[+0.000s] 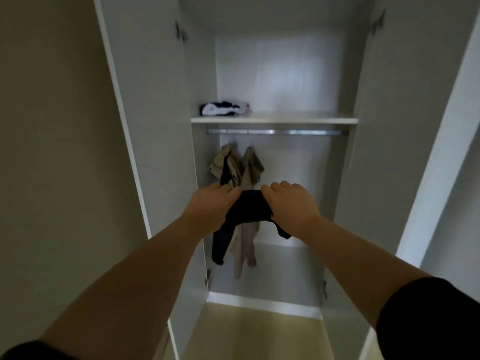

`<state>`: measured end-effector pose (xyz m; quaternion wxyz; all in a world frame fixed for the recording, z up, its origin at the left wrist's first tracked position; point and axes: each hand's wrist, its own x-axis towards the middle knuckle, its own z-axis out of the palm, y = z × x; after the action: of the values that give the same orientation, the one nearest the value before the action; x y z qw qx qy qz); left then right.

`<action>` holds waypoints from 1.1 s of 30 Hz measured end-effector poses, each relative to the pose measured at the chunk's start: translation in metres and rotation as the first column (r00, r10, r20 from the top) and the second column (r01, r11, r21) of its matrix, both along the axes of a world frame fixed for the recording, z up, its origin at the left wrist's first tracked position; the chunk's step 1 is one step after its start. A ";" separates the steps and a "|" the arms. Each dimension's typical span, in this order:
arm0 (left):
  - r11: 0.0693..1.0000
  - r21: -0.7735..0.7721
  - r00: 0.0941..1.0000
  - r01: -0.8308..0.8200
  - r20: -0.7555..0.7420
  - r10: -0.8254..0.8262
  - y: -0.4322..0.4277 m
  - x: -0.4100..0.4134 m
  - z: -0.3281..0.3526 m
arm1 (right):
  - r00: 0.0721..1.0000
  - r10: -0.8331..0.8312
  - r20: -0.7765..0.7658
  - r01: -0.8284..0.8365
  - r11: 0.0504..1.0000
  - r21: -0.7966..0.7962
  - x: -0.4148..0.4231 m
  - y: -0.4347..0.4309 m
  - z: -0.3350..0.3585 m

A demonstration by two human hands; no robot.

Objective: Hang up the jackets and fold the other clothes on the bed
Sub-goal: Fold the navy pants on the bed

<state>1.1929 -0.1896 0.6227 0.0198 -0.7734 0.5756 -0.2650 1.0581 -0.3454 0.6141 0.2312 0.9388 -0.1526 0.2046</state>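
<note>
Holds one dark garment (246, 207) up before the open wardrobe (280, 74), stretched between two hands, lower than the rail. Grips its left end with the left hand (209, 207), fingers curled over the top edge, knuckles toward the camera. Grips its right end with the right hand (292, 205) in the same manner, thumb tucked under the cloth. Lets a long dark sleeve hang below the left hand and a shorter dark end below the right wrist. Keeps both bare forearms stretched forward, with a dark short sleeve at each upper arm. Finds, directly behind the held garment, beige clothing (240, 167) hanging from the one metal rail (285, 132), toward its left part, with two peaks rising to the rail. Cannot tell whether one beige piece or two. Finds, on the single shelf (298, 120) just above the rail, one small pile of folded clothes (224, 109), white and dark, at the left end. Stands between two wardrobe doors, the left door (155, 126) and the right door (389, 126), both swung open.
</note>
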 end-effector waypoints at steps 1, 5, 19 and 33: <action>1.000 -0.008 1.000 -0.008 0.001 0.008 -0.015 0.012 0.026 | 1.000 0.002 0.013 -0.001 1.000 -0.025 0.012 -0.015 0.026; 0.997 -0.079 0.991 -0.022 0.128 0.032 -0.088 0.060 0.094 | 0.997 0.006 0.073 0.002 0.995 -0.103 0.053 -0.085 0.097; 0.979 -0.159 0.909 -0.128 0.375 0.180 -0.305 0.204 0.200 | 0.941 0.232 0.245 -0.140 0.929 -0.342 0.202 -0.311 0.197; 0.981 0.146 0.892 0.124 0.417 -0.175 -0.549 0.439 0.149 | 0.990 0.138 0.016 -0.115 0.880 -0.461 0.377 -0.531 0.153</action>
<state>1.6317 -0.7391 0.7715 0.1698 -0.6474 0.6293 -0.3949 1.4351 -0.8759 0.7673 0.4290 0.8602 -0.0439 0.2721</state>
